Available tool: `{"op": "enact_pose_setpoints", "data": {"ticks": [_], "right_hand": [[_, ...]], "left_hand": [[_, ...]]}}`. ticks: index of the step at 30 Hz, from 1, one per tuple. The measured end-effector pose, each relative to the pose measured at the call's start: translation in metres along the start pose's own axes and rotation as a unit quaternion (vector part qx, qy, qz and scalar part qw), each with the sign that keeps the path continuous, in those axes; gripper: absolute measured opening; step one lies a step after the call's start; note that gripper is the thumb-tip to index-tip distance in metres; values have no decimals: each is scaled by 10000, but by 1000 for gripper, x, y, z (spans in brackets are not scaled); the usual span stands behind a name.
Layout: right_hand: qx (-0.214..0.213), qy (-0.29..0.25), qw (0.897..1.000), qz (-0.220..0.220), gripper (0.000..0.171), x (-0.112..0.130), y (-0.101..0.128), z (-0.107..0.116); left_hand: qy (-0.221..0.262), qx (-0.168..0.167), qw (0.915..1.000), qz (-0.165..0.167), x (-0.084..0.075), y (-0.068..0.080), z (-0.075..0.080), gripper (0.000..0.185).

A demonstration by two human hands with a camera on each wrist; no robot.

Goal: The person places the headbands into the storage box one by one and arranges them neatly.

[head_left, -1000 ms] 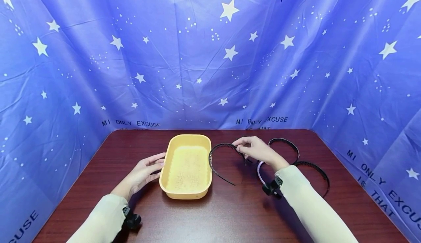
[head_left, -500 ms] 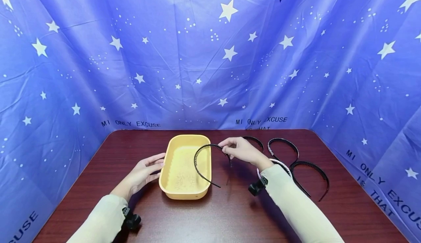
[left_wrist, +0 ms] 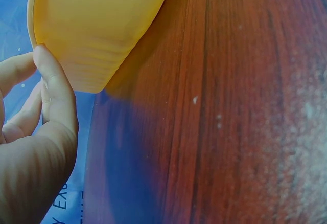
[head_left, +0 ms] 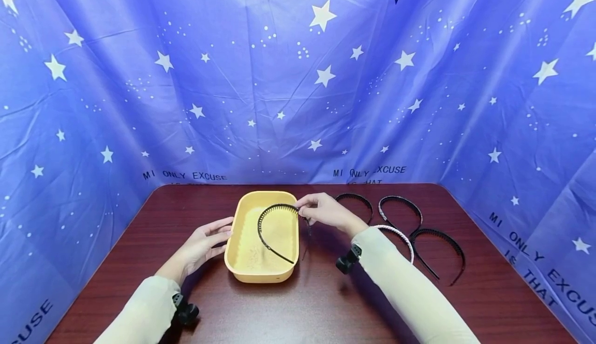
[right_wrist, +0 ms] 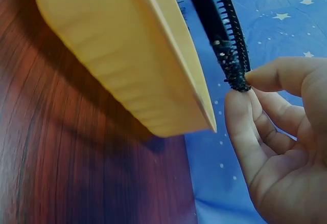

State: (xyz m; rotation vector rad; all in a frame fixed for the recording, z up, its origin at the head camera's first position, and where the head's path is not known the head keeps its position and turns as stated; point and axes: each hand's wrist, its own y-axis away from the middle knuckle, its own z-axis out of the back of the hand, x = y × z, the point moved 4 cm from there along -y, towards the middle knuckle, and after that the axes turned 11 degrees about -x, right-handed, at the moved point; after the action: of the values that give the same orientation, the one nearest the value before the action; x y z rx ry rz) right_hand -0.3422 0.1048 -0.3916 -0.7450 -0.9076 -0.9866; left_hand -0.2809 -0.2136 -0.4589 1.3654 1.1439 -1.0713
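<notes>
A person's right hand [head_left: 329, 212] holds a black toothed headband [right_wrist: 208, 17] at the right side of a yellow tray [head_left: 261, 278], gripping it in a narrow pinch of thumb and fingertip at a dark, sparkly section. In the head view, much of the band's curve shows over the tray's interior, its near tip before the front part of the right rim; whether the band touches the tray cannot be told. The left hand [head_left: 205, 241] has its fingers extended and slightly bent, tips against the tray's left wall near the rim, not wrapped around it.

To the right lie 4 more headbands on a dark red-brown wood-grain table [head_left: 274, 315]: a black headband [head_left: 354, 195] just behind the right hand, a patterned dark headband [head_left: 401, 197] beside it, a white headband [head_left: 407, 243] partly hidden by the right sleeve [head_left: 414, 287], and a second black toothed band [head_left: 456, 244] farthest right. The left sleeve [head_left: 139, 310] is the same pale cream, and 2 black devices, 1 on the left wrist [head_left: 187, 312] and 1 on the right [head_left: 348, 259], sit at the cuffs. Behind hangs a blue-violet cloth [head_left: 223, 90] with white stars and black lettering reading "MI ONLY EXCUSE."
</notes>
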Motion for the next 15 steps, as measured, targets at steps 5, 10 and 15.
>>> {"op": "enact_pose_setpoints", "data": {"ticks": [5,10,15], "right_hand": [[49,-90,9999,-96,28,5,-9,-11],[126,-55,9997,-180,29,7,-18,-21],[217,89,9996,-174,29,8,-24,-29]], "left_hand": [[17,-12,10000,-13,0,0,0,62],[25,-51,10000,0,1,-1,0,61],[-16,-40,10000,-22,2,-2,1,61]]}}
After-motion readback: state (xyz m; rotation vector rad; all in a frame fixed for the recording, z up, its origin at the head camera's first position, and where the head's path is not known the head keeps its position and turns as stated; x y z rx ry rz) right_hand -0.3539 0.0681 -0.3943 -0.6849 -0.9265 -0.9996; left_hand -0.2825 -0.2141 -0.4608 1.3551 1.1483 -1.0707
